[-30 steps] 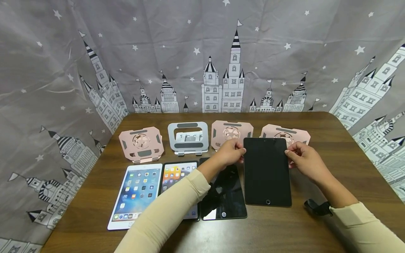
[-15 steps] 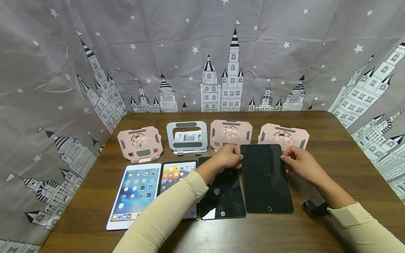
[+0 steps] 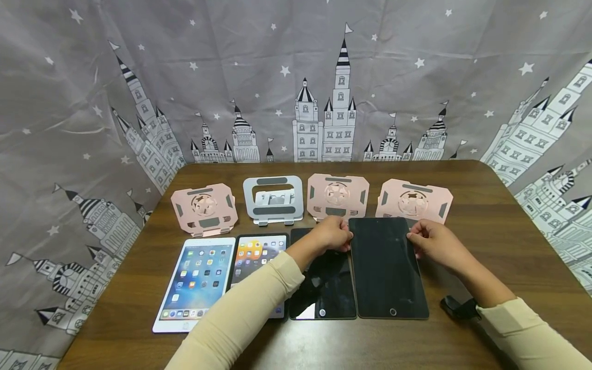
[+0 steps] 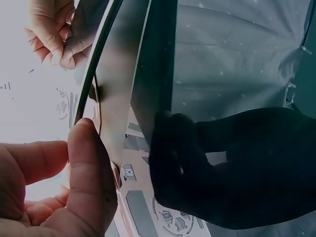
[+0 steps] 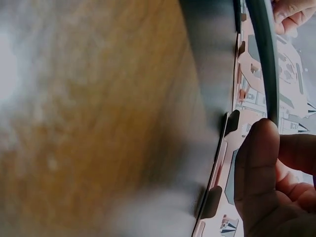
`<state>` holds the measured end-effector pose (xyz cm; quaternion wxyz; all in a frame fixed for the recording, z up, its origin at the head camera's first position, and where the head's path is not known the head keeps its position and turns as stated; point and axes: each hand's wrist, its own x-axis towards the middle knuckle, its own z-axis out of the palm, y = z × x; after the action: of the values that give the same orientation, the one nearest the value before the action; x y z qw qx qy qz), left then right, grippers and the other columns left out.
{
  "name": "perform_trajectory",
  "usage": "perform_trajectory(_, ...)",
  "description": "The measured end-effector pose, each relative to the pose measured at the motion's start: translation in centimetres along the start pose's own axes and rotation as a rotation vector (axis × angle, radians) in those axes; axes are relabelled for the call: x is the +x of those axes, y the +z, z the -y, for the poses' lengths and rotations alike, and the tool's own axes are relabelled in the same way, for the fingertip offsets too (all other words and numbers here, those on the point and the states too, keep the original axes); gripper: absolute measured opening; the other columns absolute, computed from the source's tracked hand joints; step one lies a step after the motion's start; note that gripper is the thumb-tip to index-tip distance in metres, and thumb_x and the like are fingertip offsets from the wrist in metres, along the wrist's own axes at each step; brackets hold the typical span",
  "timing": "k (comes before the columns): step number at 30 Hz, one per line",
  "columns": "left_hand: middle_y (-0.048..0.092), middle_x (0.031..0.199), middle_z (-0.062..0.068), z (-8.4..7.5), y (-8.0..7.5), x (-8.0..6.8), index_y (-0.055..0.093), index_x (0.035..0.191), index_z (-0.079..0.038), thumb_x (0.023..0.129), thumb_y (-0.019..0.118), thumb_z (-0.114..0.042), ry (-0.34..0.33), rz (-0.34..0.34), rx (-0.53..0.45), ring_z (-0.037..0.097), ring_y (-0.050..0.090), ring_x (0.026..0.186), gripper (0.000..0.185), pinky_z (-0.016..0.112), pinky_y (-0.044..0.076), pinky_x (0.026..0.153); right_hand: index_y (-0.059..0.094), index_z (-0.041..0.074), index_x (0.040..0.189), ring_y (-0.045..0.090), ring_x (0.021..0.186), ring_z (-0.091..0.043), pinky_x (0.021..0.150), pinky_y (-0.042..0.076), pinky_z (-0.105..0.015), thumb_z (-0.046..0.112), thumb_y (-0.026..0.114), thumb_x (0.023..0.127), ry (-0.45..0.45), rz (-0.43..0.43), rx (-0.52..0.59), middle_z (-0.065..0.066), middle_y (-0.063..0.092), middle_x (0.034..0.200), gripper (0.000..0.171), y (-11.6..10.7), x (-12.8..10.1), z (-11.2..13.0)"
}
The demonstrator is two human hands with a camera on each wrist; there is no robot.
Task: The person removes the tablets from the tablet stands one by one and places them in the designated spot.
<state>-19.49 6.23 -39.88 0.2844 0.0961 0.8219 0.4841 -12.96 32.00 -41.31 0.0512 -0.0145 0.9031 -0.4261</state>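
Observation:
A black tablet (image 3: 388,272) with a dark screen is held by its upper corners, its far edge raised toward me. My left hand (image 3: 332,234) pinches its left edge between thumb and fingers, and my right hand (image 3: 437,245) pinches the right edge. Both wrist views show the tablet's thin rim (image 5: 269,59) between thumb and forefinger. Directly left lies another dark tablet (image 3: 324,288), partly under my left hand. Behind the held tablet stands a pink tablet stand (image 3: 416,198), its lower part hidden.
A white tablet (image 3: 196,277) and a black-framed tablet (image 3: 252,257), both with lit screens, lie to the left, the latter partly behind my left sleeve. Along the back stand a pink stand (image 3: 203,205), a grey-blue stand (image 3: 275,210) and another pink stand (image 3: 329,210).
Both hands have brought the black tablet down and toward me, away from the rightmost pink stand, more of which now shows. Its lower edge sits nearer the front of the table.

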Motion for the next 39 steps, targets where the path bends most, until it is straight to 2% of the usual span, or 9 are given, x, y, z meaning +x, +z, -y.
perform_trajectory(8, 0.06, 0.062, 0.005, 0.4, 0.2, 0.1, 0.052, 0.066, -0.007, 0.097, 0.061, -0.003, -0.034, -0.008, 0.073, 0.01, 0.058, 0.051, 0.033, 0.019, 0.051, 0.051, 0.055, -0.006, 0.094, 0.056, 0.058, -0.019, 0.053, 0.051, -0.029, 0.002, 0.056, 0.099, 0.005, 0.05, 0.027, -0.006, 0.053, 0.069, 0.009, 0.3, -0.1, 0.1)
perform_trajectory(17, 0.056, 0.057, 0.004, 0.9, 0.8, 0.2, 0.05, 0.063, -0.008, 0.096, 0.062, 0.0, -0.064, -0.011, 0.063, 0.008, 0.054, 0.046, 0.036, 0.019, 0.052, 0.05, 0.052, -0.003, 0.086, 0.057, 0.057, -0.017, 0.052, 0.054, -0.028, 0.0, 0.055, 0.098, 0.017, 0.131, 0.029, -0.005, 0.054, 0.066, 0.012, 0.6, -0.2, -0.1)
perform_trajectory(26, 0.055, 0.052, 0.003, 0.7, 1.0, 0.3, 0.05, 0.064, -0.008, 0.095, 0.064, -0.001, -0.108, -0.03, 0.097, 0.007, 0.053, 0.043, 0.035, 0.018, 0.052, 0.049, 0.051, 0.0, 0.083, 0.058, 0.058, -0.019, 0.052, 0.053, -0.03, 0.002, 0.055, 0.099, 0.034, 0.149, -0.01, -0.004, 0.054, 0.065, 0.017, 0.7, 0.1, -0.4)
perform_trajectory(32, 0.055, 0.051, 0.002, 0.7, 1.1, 0.5, 0.05, 0.064, -0.008, 0.093, 0.066, -0.002, -0.142, -0.063, 0.136, 0.007, 0.053, 0.041, 0.034, 0.016, 0.048, 0.044, 0.051, 0.001, 0.081, 0.058, 0.059, -0.019, 0.052, 0.054, -0.031, 0.004, 0.056, 0.098, 0.049, 0.163, -0.03, -0.005, 0.055, 0.067, 0.018, 0.8, 0.4, -0.4)
perform_trajectory(39, 0.055, 0.048, 0.001, 0.3, 1.1, 0.5, 0.053, 0.065, -0.007, 0.093, 0.066, -0.003, -0.146, -0.065, 0.207, 0.007, 0.053, 0.039, 0.031, 0.016, 0.046, 0.041, 0.051, 0.002, 0.08, 0.056, 0.061, -0.018, 0.053, 0.053, -0.031, 0.004, 0.057, 0.098, 0.048, 0.174, -0.045, -0.005, 0.055, 0.069, 0.019, 0.7, 0.3, -0.3)
